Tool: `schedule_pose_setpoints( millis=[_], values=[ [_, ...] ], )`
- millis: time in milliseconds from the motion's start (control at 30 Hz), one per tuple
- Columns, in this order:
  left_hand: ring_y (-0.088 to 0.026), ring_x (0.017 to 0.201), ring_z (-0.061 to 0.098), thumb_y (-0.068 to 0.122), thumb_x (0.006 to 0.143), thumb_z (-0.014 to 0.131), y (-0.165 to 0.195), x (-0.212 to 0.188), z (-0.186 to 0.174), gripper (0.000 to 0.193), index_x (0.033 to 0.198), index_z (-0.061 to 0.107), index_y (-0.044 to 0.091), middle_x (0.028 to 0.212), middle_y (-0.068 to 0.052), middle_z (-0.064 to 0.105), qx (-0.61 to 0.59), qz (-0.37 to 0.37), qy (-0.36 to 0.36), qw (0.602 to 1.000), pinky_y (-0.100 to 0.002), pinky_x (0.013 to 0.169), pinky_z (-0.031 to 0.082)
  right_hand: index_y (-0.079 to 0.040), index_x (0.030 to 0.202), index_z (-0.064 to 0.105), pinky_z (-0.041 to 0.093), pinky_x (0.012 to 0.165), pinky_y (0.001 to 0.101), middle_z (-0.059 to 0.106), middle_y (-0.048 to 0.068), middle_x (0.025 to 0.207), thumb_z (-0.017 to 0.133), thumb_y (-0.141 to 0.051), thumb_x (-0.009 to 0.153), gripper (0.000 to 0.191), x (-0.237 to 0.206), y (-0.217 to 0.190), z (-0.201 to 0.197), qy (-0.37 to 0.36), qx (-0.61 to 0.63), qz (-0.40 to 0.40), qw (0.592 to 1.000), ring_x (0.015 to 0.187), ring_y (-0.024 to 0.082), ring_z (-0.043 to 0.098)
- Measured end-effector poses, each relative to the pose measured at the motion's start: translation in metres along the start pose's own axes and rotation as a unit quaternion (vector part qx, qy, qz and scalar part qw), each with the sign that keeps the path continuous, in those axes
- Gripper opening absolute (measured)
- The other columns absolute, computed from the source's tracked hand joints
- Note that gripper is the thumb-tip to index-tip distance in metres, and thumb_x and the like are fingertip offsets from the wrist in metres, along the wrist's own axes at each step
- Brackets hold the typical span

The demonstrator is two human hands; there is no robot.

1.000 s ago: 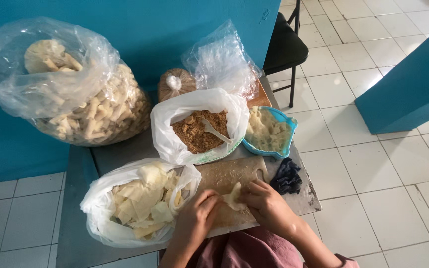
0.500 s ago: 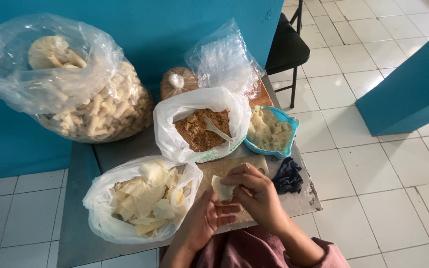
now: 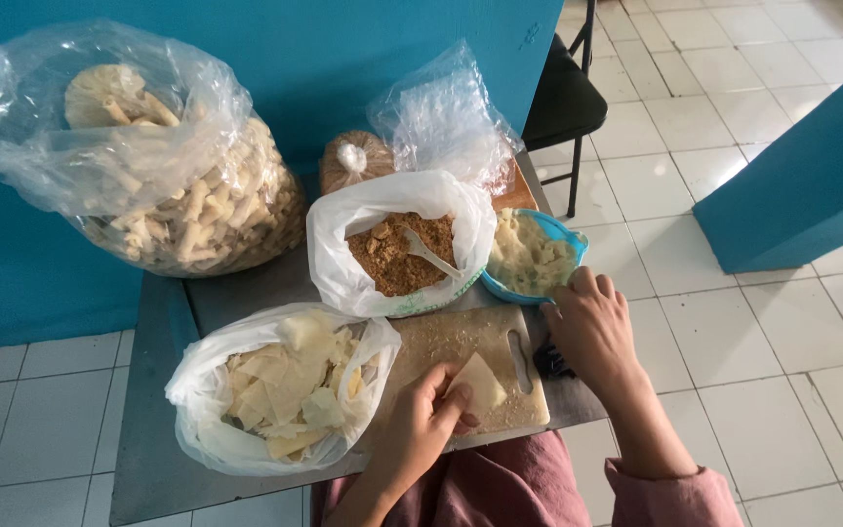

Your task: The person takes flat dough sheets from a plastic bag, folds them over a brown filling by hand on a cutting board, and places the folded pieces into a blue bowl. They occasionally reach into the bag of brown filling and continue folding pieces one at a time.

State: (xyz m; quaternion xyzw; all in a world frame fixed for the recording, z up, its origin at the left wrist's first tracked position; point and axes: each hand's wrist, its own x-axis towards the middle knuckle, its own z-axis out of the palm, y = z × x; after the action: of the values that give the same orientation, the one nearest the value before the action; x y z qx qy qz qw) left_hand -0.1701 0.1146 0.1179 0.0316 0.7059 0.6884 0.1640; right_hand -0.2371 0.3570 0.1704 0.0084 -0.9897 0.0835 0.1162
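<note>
White floor tiles and a teal wall (image 3: 343, 59) surround a small grey table (image 3: 158, 390). At six o'clock, the left hand (image 3: 417, 429) pinches a pale wrapper (image 3: 480, 383) over the cutting board (image 3: 461, 342); the right hand (image 3: 589, 327), loosely curled, touches the blue bowl (image 3: 563, 234) at three o'clock.

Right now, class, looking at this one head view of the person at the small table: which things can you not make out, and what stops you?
- Right hand: its fingertips are over the rim of the blue bowl; whether they touch the pale filling is unclear.
- Dark object beside the cutting board: mostly hidden by that hand.
- Left hand: it covers part of the pale wrapper.
- Brown tied bag: the white bag of crumbs hides its lower part.
</note>
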Motion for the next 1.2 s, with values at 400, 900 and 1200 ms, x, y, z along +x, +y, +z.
schedule_pose_setpoints(
  millis=[400, 900, 1200],
  values=[
    [-0.033, 0.073, 0.071, 0.013, 0.088, 0.07, 0.003, -0.019, -0.013, 0.011, 0.091, 0.071, 0.003, 0.082, -0.015, 0.071, 0.291, 0.11, 0.145, 0.939, -0.042, 0.065, 0.053, -0.015, 0.107, 0.076, 0.041, 0.1, 0.0485, 0.056, 0.011, 0.124, 0.07, -0.021, 0.081, 0.027, 0.027, -0.005, 0.017, -0.099, -0.004, -0.056, 0.994, 0.124, 0.029, 0.05],
    [-0.028, 0.071, 0.069, 0.01, 0.085, 0.073, -0.006, -0.024, -0.027, 0.013, 0.093, 0.065, 0.003, 0.081, -0.01, 0.07, 0.272, 0.128, 0.174, 0.938, -0.04, 0.066, 0.054, -0.005, 0.1, 0.068, 0.041, 0.1, 0.0491, 0.057, 0.014, 0.121, 0.079, -0.015, 0.071, 0.033, 0.019, -0.017, 0.004, -0.009, 0.124, -0.065, 0.99, 0.12, 0.034, 0.051],
    [-0.026, 0.072, 0.073, 0.008, 0.087, 0.071, -0.018, -0.027, -0.035, 0.016, 0.1, 0.065, 0.001, 0.086, -0.011, 0.07, 0.241, 0.144, 0.181, 0.943, -0.037, 0.065, 0.058, -0.017, 0.146, 0.054, 0.038, 0.104, 0.0499, 0.046, 0.019, 0.153, 0.075, -0.017, 0.06, 0.088, -0.065, -0.084, 0.034, -0.117, 0.057, -0.306, 0.943, 0.133, 0.041, 0.047]
  ],
)
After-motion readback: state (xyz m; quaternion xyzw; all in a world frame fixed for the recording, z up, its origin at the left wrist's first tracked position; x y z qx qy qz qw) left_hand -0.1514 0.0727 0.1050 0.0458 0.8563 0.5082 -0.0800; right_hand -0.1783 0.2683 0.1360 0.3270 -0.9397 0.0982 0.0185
